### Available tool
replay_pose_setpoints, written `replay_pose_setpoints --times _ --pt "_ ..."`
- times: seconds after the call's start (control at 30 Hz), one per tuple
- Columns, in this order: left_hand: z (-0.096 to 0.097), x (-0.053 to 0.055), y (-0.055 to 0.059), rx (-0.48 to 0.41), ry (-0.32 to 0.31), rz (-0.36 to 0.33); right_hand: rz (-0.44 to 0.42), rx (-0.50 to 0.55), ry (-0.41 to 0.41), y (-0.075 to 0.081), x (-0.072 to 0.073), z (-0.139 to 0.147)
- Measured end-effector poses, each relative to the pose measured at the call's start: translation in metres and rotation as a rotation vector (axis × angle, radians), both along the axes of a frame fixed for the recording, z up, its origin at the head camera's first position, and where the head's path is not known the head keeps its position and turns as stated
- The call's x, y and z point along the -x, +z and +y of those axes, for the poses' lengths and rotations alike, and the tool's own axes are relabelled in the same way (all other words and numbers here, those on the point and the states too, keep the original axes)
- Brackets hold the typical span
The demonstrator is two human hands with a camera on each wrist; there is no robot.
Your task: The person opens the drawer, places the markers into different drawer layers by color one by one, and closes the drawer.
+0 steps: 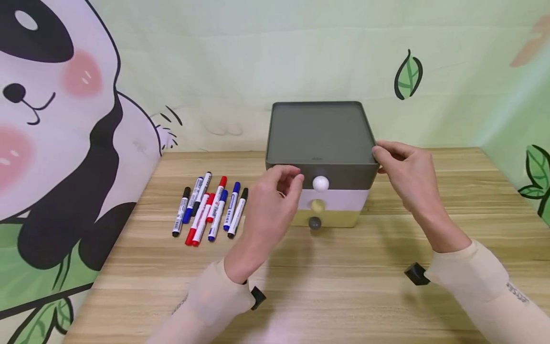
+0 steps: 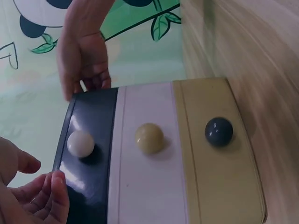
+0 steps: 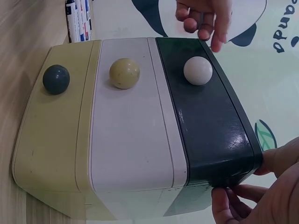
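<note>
A small three-drawer storage box (image 1: 322, 134) stands on the table, with a dark grey top tier, a white middle and a yellow bottom. Its round knobs are white (image 1: 320, 183), yellow (image 2: 149, 138) and dark grey (image 3: 56, 79). My right hand (image 1: 410, 174) grips the box's upper right edge, thumb at the top rim and fingers against the side. Near the front left top corner hovers my left hand (image 1: 272, 200), its fingers loosely bent and nothing between them; whether the fingertips touch the box, I cannot tell.
Left of the box, several whiteboard markers (image 1: 215, 210) with black, blue and red caps lie on the wooden table (image 1: 343, 286). Behind stands a pale green backdrop (image 1: 206, 57) printed with a panda and leaves. Each wrist carries a small black device.
</note>
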State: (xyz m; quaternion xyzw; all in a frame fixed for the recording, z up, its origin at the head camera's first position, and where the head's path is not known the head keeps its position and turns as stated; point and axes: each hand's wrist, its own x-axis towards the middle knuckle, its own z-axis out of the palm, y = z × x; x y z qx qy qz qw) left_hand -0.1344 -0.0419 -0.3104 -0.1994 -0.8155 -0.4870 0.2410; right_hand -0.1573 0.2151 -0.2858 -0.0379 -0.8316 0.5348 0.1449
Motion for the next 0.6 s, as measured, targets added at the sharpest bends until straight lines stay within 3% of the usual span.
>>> replay_pose_setpoints --times 0.3,0.6 --pt "0.022 0.001 -0.006 0.088 -0.029 -0.046 -0.007 -0.027 0.032 0.000 0.004 0.004" --pt "0.030 -0.002 -0.010 0.130 -0.009 -0.034 -0.005 -0.031 0.032 0.002 0.002 0.005"
